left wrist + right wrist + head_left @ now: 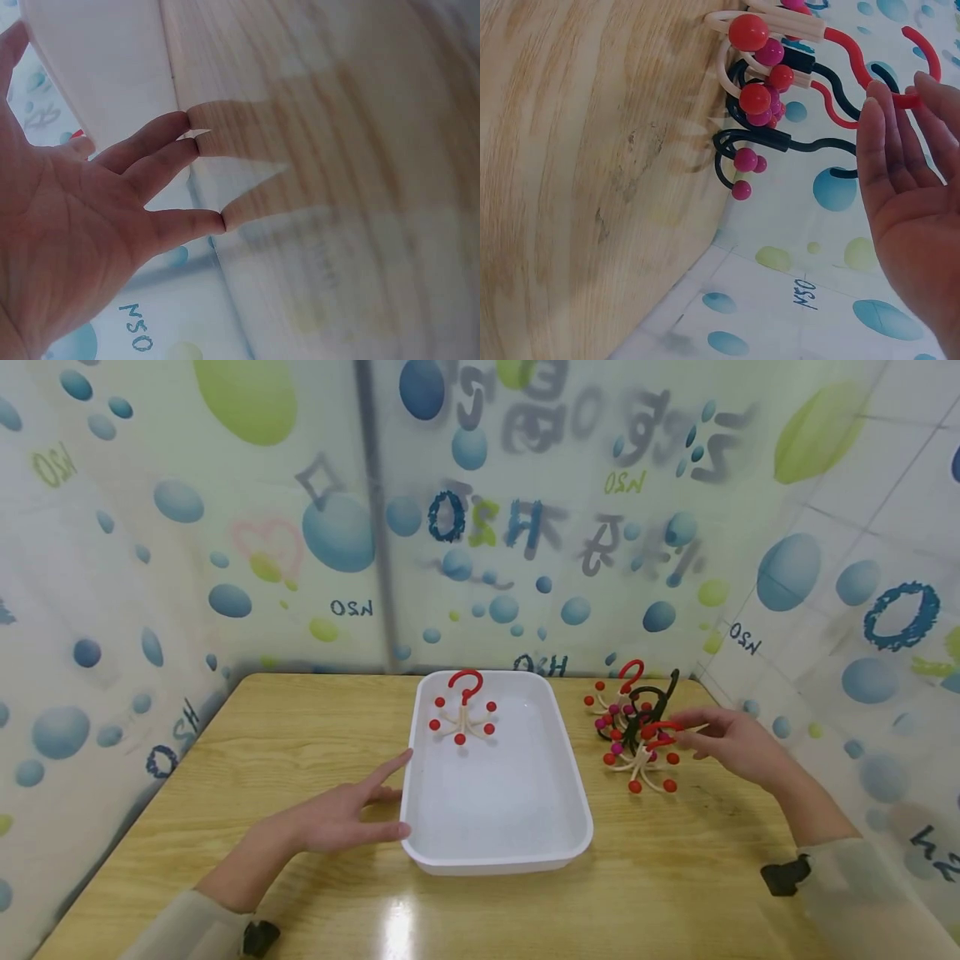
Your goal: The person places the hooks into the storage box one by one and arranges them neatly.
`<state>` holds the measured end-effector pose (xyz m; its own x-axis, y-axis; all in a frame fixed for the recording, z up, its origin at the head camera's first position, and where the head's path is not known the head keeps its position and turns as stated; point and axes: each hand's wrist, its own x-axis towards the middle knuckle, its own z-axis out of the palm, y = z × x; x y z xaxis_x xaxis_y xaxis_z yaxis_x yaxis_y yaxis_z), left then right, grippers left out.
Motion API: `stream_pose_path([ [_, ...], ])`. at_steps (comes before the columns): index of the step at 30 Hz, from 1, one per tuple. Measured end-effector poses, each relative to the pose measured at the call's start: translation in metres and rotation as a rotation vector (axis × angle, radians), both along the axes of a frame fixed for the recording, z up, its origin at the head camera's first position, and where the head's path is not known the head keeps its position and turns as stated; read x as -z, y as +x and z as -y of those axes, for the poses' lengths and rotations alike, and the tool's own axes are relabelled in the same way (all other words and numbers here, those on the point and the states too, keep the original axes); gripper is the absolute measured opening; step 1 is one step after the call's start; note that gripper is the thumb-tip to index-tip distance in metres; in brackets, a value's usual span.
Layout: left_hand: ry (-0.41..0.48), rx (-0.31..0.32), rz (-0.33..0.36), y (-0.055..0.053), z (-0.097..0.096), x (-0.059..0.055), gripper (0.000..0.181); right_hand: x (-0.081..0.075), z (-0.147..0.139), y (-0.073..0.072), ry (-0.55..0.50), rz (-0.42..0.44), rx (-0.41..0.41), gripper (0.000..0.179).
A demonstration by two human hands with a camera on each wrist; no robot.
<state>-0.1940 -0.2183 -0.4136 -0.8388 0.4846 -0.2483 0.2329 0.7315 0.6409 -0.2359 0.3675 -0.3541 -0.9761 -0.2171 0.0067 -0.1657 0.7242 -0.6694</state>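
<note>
My left hand (341,817) is spread along the left side of a white tray (498,802), its thumb and forefinger at the rim. In the left wrist view the other fingertips (210,221) reach the table. Inside the tray stands a red and cream claw (464,718) with a hook handle and ball-tipped prongs. At the right, my right hand (735,743) pinches the red hook of a similar claw (641,764). The right wrist view shows that red hook (853,60) between thumb and fingers, with the claw's prongs close to the table.
Beside and behind the pinched claw cluster black claws (769,139) with magenta balls and another red and cream one (631,670). Wooden table (322,718) surrounds the tray. Patterned sheeting (285,602) hangs along the back and both sides.
</note>
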Motion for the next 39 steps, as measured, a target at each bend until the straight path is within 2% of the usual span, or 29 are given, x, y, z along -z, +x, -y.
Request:
stream_pose_path([
  [9,0.002,0.01,-0.018,0.0,0.001,0.001,0.104,0.005,0.003,-0.001,0.027,-0.039,0.04,0.041],
  [17,-0.001,0.007,-0.01,0.001,0.0,0.0,0.104,0.005,0.008,-0.004,0.034,-0.073,0.029,0.038],
  [28,-0.017,0.002,-0.011,0.001,0.0,-0.001,0.104,-0.007,0.015,0.001,0.076,-0.131,0.048,0.036],
  [39,-0.007,0.004,-0.009,0.001,0.0,-0.001,0.105,-0.021,0.025,0.007,0.05,-0.185,0.047,0.034],
])
